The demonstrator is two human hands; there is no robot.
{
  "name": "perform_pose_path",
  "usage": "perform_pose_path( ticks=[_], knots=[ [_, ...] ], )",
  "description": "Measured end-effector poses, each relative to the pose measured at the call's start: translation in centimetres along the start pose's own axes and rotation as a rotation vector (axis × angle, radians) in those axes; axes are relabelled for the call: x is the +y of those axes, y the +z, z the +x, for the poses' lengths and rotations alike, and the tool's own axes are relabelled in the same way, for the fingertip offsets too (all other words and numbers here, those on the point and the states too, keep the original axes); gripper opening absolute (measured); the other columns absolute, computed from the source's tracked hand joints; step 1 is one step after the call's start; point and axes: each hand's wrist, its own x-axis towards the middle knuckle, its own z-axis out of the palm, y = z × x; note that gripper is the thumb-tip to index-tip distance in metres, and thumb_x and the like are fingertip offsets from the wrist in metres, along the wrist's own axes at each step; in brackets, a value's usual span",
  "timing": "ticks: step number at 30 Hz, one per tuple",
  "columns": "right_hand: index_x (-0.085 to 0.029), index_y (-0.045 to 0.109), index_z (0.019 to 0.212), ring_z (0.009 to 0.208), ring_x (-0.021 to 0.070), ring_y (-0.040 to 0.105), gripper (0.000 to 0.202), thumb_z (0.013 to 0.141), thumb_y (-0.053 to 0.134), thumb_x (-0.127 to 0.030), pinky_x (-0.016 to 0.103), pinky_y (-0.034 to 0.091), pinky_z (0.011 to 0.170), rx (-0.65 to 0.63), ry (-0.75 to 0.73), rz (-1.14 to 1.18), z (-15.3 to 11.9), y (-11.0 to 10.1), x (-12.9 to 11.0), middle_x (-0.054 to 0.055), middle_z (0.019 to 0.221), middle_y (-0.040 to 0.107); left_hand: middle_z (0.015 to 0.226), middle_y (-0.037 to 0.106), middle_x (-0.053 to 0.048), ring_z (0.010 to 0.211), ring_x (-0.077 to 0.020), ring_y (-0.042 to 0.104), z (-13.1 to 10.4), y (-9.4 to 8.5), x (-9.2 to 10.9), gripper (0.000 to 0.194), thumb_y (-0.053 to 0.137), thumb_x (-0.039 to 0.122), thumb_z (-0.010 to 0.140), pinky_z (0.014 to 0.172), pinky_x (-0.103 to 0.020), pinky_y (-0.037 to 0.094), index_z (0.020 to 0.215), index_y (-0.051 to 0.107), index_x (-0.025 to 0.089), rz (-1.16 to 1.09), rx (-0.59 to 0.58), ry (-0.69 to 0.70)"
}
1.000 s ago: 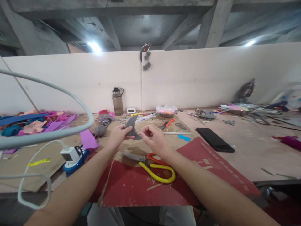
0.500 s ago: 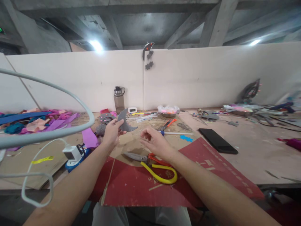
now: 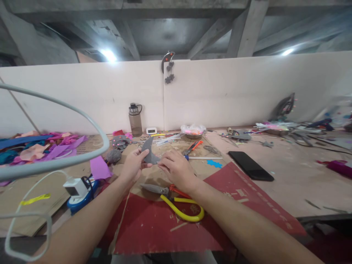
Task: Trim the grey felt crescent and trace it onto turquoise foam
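Observation:
My left hand pinches a grey felt crescent moon along its left side and holds it up above the cardboard. At the crescent's lower right tip, my right hand is closed, its fingertips at the felt edge; the tip itself is partly hidden by them. Below the hands lie scissors with yellow handles, blades pointing left, on the red and brown cardboard. Part of an orange-red handle shows under my right wrist.
A black phone and a blue felt piece lie to the right. Behind are a bottle, a bowl and a cutter. Felt scraps, a power strip and a thick grey hose occupy the left.
My right hand has moved left to the crescent's tip, where its fingers now close. The crescent is still in my left hand, tilted slightly differently. The view has shifted a little.

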Motion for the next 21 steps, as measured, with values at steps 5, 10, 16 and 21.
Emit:
perform_pose_path(
  ticks=[5, 10, 16, 21],
  knots=[
    [-0.019, 0.059, 0.076, 0.08, 0.0169, 0.053, 0.013, 0.089, 0.057, -0.021, 0.029, 0.042, 0.074, 0.022, 0.1, 0.303, 0.1, -0.3, -0.4, 0.004, 0.079, 0.06, 0.073, 0.069, -0.002, 0.052, -0.0099, 0.061, 0.8, -0.9, 0.2, 0.015, 0.071, 0.018, 0.072, 0.044, -0.02, 0.053, 0.083, 0.061, 0.014, -0.031, 0.064, 0.042],
    [-0.017, 0.057, 0.069, 0.065, 0.0114, 0.05, 0.035, 0.096, 0.043, -0.033, 0.024, 0.038, 0.065, -0.196, 0.101, 0.609, 0.3, -2.2, -0.8, -0.001, 0.067, 0.054, 0.076, 0.069, -0.004, 0.055, -0.0106, 0.062, 1.6, -1.8, 0.5, 0.014, 0.068, 0.018, 0.074, 0.045, -0.021, 0.054, 0.087, 0.062, 0.013, -0.013, 0.135, 0.084],
    [-0.018, 0.068, 0.088, 0.065, 0.0119, 0.054, 0.021, 0.078, 0.068, -0.036, 0.021, 0.035, 0.057, -0.753, 0.226, 0.449, -0.4, -4.9, -0.1, -0.001, 0.074, 0.062, 0.071, 0.067, -0.002, 0.05, -0.0099, 0.059, 2.1, -2.6, 0.9, 0.018, 0.07, 0.023, 0.071, 0.042, -0.02, 0.051, 0.084, 0.06, 0.015, 0.016, 0.196, 0.154],
    [-0.02, 0.064, 0.105, 0.081, 0.0176, 0.059, 0.034, 0.072, 0.072, -0.028, 0.025, 0.042, 0.069, -0.879, 0.228, 0.149, -2.1, -5.5, -1.2, 0.006, 0.103, 0.06, 0.071, 0.066, 0.0, 0.049, -0.0097, 0.058, 2.4, -3.3, 1.2, 0.028, 0.076, 0.03, 0.063, 0.039, -0.018, 0.046, 0.081, 0.06, 0.016, -0.022, 0.242, 0.203]
  ],
)
